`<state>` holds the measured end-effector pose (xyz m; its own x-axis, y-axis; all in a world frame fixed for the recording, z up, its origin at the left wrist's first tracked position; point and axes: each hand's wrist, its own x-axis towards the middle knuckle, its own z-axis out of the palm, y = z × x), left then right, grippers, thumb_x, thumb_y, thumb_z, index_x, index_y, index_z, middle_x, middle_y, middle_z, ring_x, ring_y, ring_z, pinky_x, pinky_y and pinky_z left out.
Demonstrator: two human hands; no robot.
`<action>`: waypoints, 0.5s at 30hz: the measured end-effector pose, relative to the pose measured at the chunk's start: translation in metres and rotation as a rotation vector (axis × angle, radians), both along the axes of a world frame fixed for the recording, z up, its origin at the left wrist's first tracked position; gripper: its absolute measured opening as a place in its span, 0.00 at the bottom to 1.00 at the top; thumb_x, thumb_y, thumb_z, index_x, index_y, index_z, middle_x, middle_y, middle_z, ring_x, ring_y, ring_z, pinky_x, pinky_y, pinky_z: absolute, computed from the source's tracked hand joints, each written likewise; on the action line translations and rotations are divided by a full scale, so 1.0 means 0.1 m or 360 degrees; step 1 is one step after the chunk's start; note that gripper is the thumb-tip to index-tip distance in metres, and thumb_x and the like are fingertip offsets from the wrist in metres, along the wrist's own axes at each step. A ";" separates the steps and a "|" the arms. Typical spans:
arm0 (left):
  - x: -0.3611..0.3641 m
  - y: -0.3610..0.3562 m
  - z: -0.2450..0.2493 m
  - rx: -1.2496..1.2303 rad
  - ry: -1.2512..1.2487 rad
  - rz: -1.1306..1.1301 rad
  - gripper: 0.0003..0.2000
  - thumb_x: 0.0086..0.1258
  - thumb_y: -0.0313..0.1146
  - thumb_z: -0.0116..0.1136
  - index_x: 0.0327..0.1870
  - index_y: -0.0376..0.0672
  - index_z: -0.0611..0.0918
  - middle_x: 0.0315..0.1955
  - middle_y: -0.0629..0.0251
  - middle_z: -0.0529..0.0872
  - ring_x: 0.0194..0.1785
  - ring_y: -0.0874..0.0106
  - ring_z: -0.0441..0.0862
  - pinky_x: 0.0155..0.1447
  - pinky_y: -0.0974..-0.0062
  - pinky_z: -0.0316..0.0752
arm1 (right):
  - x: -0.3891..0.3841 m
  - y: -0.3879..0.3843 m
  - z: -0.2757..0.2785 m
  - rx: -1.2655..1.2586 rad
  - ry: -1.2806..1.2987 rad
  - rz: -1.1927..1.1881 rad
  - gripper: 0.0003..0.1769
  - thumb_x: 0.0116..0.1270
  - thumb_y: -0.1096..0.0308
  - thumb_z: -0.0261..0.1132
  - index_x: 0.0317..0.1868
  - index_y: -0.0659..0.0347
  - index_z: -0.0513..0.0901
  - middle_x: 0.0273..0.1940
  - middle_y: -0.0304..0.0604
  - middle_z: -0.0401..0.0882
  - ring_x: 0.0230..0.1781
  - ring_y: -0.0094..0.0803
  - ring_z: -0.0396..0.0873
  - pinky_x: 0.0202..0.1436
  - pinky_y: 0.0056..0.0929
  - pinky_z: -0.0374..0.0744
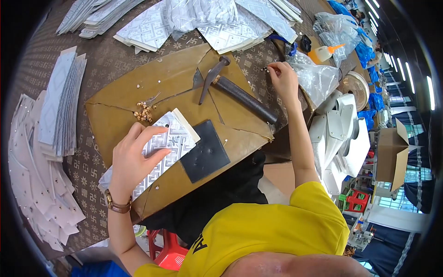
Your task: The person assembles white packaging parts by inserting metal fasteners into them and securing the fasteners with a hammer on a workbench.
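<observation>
My left hand (134, 154) grips a white panel with a grey fret pattern (177, 141), thumb and forefinger on its top face. A small dark spot shows near the forefinger tip. Under the panel's right end lies a black square pad (205, 152). My right hand (282, 81) is at the far right of the table, fingertips pinched together at some tiny dark and shiny pieces (265, 69); what is between them is too small to name. A hammer (240, 97) with a dark wrapped handle lies between the hands. Beside the panel sits a small pile of gold-coloured metal fittings (145, 112).
A cracked brown board (120, 99) lies on the patterned tablecloth (87, 184). Stacked panels (60, 101) and pale studded pieces (39, 171) line the left; more stacks (143, 30) stand behind. An orange-tipped bottle (323, 53), plastic bags (314, 76) and white pieces (339, 134) are on the right.
</observation>
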<state>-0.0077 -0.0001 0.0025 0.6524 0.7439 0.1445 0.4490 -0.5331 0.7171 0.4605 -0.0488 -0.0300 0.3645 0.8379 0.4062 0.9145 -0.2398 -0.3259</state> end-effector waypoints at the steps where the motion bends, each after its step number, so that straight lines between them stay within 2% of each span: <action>1: 0.00 0.00 0.00 -0.0007 0.0005 -0.0002 0.19 0.62 0.39 0.79 0.54 0.54 0.88 0.37 0.65 0.80 0.36 0.60 0.82 0.39 0.64 0.77 | 0.02 0.02 -0.01 -0.0012 0.0000 0.0011 0.07 0.73 0.69 0.71 0.46 0.63 0.90 0.39 0.47 0.85 0.36 0.39 0.87 0.44 0.34 0.83; 10: -0.01 0.02 -0.04 0.0033 -0.0006 -0.0022 0.19 0.63 0.40 0.78 0.55 0.55 0.88 0.38 0.65 0.81 0.38 0.58 0.84 0.41 0.62 0.78 | 0.13 0.11 0.01 -0.0132 0.0002 0.0065 0.08 0.71 0.69 0.72 0.45 0.65 0.90 0.39 0.47 0.85 0.36 0.37 0.86 0.44 0.32 0.83; 15: -0.05 0.00 -0.02 0.0004 0.0089 -0.0019 0.18 0.64 0.42 0.77 0.56 0.57 0.88 0.38 0.65 0.80 0.39 0.58 0.85 0.42 0.61 0.78 | -0.44 0.06 0.27 -0.0092 0.0148 0.0150 0.06 0.70 0.72 0.71 0.44 0.65 0.89 0.39 0.45 0.85 0.36 0.33 0.86 0.43 0.31 0.82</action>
<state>-0.0129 0.0002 0.0003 0.6682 0.7358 0.1098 0.4819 -0.5405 0.6896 0.4161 -0.0426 -0.0033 0.3169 0.8913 0.3243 0.9002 -0.1750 -0.3987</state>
